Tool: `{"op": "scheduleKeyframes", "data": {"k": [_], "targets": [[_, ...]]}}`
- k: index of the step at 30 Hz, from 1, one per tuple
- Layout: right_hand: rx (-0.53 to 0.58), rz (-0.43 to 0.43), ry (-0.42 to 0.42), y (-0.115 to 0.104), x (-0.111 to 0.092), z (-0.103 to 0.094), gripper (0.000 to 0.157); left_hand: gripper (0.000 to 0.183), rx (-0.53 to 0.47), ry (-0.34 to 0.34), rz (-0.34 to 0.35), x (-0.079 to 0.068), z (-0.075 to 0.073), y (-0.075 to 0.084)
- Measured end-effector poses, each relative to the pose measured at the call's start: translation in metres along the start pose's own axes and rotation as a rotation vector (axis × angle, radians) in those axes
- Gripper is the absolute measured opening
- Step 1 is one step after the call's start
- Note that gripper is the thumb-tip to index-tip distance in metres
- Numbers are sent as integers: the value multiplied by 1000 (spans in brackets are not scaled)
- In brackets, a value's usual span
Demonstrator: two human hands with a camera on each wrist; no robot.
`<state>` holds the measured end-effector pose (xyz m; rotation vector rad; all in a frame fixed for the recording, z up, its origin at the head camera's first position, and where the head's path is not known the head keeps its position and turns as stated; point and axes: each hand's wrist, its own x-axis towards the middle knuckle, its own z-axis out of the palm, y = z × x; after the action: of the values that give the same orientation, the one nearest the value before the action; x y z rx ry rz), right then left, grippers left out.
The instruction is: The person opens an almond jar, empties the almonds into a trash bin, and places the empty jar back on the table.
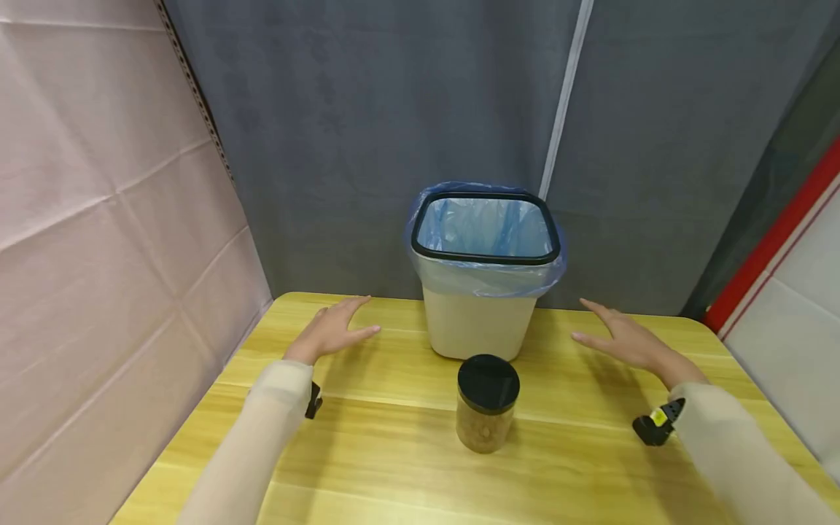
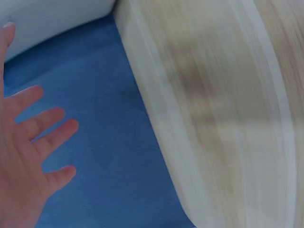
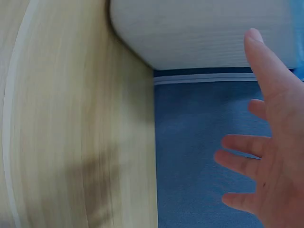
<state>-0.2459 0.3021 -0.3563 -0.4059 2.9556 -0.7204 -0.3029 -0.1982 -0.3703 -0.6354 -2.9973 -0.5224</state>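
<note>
Left hand (image 1: 333, 328) and right hand (image 1: 628, 341), spread and empty, flank a tapered cream plastic bin (image 1: 477, 321); even pressure would steady it.

Below the pale bin (image 3: 199, 33), the right grip (image 3: 282, 156), a bare hand, spreads its fingers before blue cloth (image 3: 190, 142); wood-grain bench (image 3: 71, 104) extends left of the bin, blue plastic (image 3: 299, 40) right.

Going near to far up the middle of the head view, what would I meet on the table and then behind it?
Jar → bin → grey curtain.
</note>
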Motion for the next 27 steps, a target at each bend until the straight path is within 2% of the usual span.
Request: {"op": "scheduleKeyframes", "data": {"k": [7,13,20,27], "targets": [[31,-58,52,-3,-11,6,78,65,-52,43,82,-7,-5,16],[33,-99,84,-11,-22,12,72,58,-50,59,152,-11,-4,28],[59,-150,69,-21,-28,22,69,53,-51,81,252,-15,-8,48],[96,-205,27,-32,-34,32,73,50,-39,96,340,-17,-9,66]]}}
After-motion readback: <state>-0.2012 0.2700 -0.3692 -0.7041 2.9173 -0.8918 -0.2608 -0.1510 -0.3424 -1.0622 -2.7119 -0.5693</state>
